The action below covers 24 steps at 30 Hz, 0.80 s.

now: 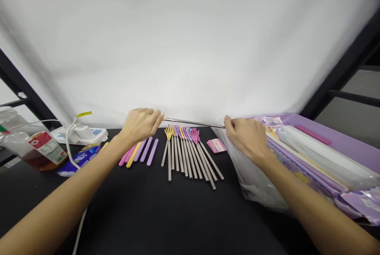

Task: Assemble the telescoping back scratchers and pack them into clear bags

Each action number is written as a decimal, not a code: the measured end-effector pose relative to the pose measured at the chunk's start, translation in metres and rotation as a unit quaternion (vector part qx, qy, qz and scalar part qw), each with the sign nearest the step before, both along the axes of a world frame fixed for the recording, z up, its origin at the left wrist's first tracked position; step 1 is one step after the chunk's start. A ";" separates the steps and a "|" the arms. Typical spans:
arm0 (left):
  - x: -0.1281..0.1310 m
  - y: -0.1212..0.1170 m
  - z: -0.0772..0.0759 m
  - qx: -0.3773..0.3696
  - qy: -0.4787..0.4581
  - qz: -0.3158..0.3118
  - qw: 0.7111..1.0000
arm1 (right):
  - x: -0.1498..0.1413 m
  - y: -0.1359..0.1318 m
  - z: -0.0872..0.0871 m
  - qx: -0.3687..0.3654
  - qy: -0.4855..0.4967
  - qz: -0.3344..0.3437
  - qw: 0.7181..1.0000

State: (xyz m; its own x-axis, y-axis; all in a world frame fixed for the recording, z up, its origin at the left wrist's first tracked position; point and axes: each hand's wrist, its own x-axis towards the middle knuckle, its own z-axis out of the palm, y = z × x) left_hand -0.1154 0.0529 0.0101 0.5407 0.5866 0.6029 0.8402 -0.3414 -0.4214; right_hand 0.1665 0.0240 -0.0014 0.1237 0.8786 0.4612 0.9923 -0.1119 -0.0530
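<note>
A telescopic back scratcher (194, 122) is stretched out between my two fists, above the table's far side. My left hand (144, 122) grips its left end, where a bit of yellow shows beside the fingers. Around the right end of the thin metal rod my right hand (245, 134) is closed; the tip is hidden inside it. Below lies a row of back scratchers (190, 156) with metal rods and coloured claw heads pointing to the wall. Several plastic handles (145, 150) in pink, yellow and purple lie to their left.
Small pink cards (216, 145) lie right of the row. A clear plastic bag (252, 183) hangs beside a purple bin (353, 154) of packaged items. On the left are a power strip (97, 135), a white cable (69, 144), a blue packet (80, 160) and a bottle (38, 148).
</note>
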 end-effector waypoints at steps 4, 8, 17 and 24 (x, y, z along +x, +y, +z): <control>0.024 -0.016 0.004 0.053 -0.009 -0.066 0.996 | -0.007 -0.003 -0.003 -0.012 0.040 0.034 0.999; 0.007 -0.009 0.003 0.020 -0.032 -0.057 0.998 | 0.015 -0.005 0.000 -0.020 0.023 -0.013 0.999; 0.007 -0.015 0.001 0.011 -0.031 -0.049 0.998 | 0.014 -0.004 0.000 -0.017 0.022 0.006 1.000; -0.036 0.002 0.025 0.051 -0.073 0.086 0.992 | 0.041 0.004 0.001 -0.040 0.049 -0.048 0.997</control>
